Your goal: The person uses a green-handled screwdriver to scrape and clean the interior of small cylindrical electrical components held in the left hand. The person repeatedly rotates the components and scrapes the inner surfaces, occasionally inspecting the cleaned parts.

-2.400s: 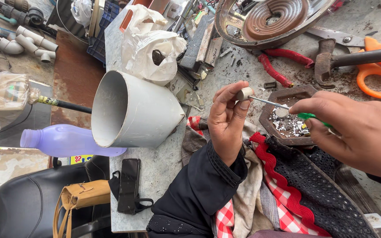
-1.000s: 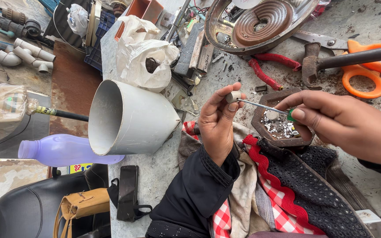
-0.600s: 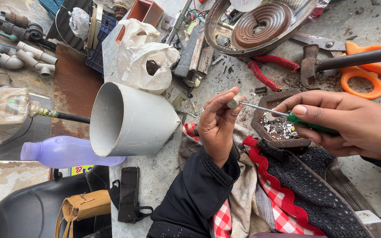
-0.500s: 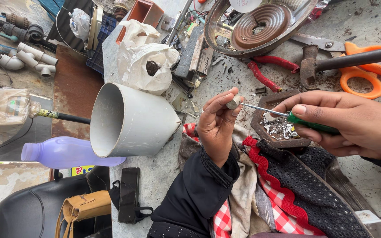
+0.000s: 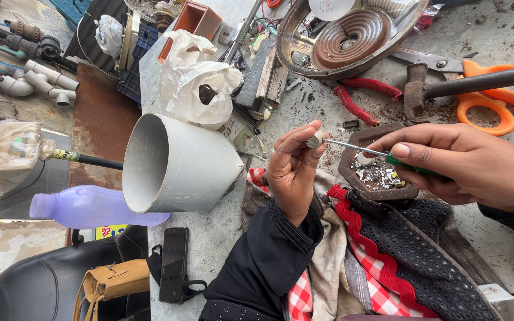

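Observation:
My left hand [image 5: 292, 172] pinches a small round metal part [image 5: 315, 139] between thumb and fingertips, held above the worktable. My right hand [image 5: 465, 163] grips a green-handled screwdriver [image 5: 388, 156]; its thin steel shaft runs left and its tip touches the small part. Just below the shaft sits a dark hexagonal dish [image 5: 376, 172] holding white and grey scraps. Under both wrists lies a heap of cloth [image 5: 376, 261] in black lace, red trim and red check.
A large grey cone-shaped shade [image 5: 176, 163] lies on its side left of my left hand. Behind are a coil heater plate [image 5: 346, 32], red pliers [image 5: 352, 104], a hammer [image 5: 465, 86], orange scissors [image 5: 489, 98] and a white plastic bag [image 5: 200, 83]. A lilac bottle [image 5: 84, 208] and a black phone [image 5: 174, 264] lie at the left edge.
Both hands have stayed together on the small part, with the screwdriver tip against it. The view shifted slightly; the hands sit a little higher and closer than 2.4 s ago.

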